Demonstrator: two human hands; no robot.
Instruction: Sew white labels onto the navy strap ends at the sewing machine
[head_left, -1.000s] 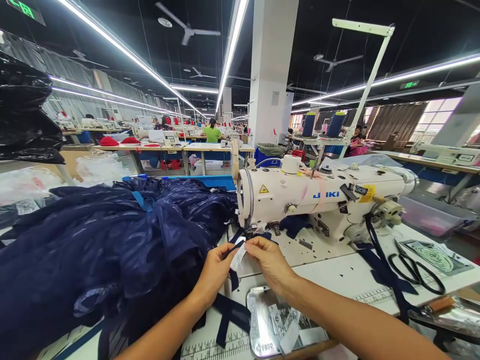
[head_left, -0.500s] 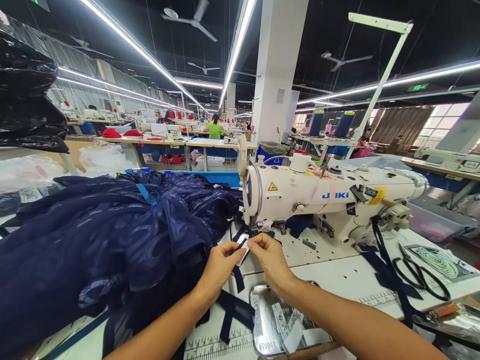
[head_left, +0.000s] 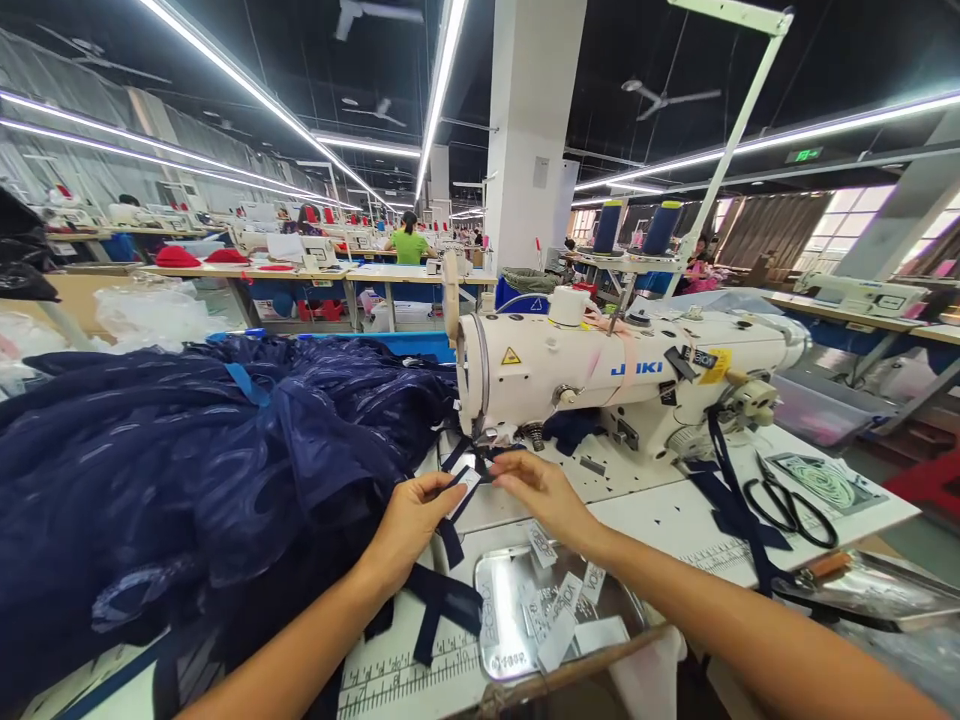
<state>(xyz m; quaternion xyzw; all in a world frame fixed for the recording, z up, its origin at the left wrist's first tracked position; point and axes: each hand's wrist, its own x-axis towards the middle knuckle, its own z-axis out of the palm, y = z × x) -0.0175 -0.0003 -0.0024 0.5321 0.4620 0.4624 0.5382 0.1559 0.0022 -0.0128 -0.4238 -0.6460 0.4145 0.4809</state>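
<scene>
My left hand [head_left: 412, 522] pinches a small white label [head_left: 468, 482] between thumb and fingers, over a narrow navy strap [head_left: 450, 542]. To its right, my right hand [head_left: 551, 498] hovers with thumb and fingertips slightly apart and nothing visible between them. Both hands are just in front of the needle end of a white sewing machine [head_left: 555, 365]. Under my right forearm a metal tray [head_left: 499, 655] holds several loose printed labels [head_left: 564, 600]. A large heap of navy sheer garments [head_left: 225, 480] lies left of my left hand.
Black-handled scissors [head_left: 795, 515] lie on the right of the white table [head_left: 720, 530], near navy strips [head_left: 739, 515]. A ruler scale [head_left: 420, 675] runs along the table's front. Farther back are sewing benches, a pillar [head_left: 529, 150] and a person in green [head_left: 409, 243].
My right hand has drawn slightly away from the left, and the white label now shows more in my left hand. The view has shifted, revealing more of the tray.
</scene>
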